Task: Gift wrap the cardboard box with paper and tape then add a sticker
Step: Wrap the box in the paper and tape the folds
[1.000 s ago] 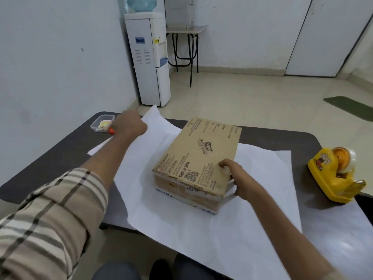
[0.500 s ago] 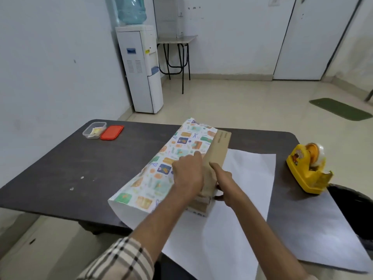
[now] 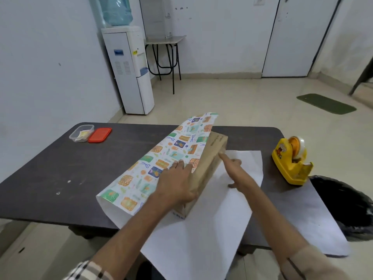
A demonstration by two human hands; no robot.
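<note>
On the surface [image 3: 60,158] | my left fingers [image 3: 179,166] flat, pinning paper [image 3: 153,158] onto box [image 3: 210,164] | right fingers [image 3: 224,159] loose, touching box | risk: untaped flap springs back

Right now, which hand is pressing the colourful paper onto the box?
The left hand, lying flat on the patterned paper over the cardboard box. The right hand only touches the box's bare side with one outstretched finger.

Dark table [image 3: 50,168] is half covered by wrapping paper [image 3: 201,229]; a clear tub [image 3: 81,133], red lid [image 3: 100,135] and yellow tape dispenser [image 3: 290,160] are parked on it too.
</note>
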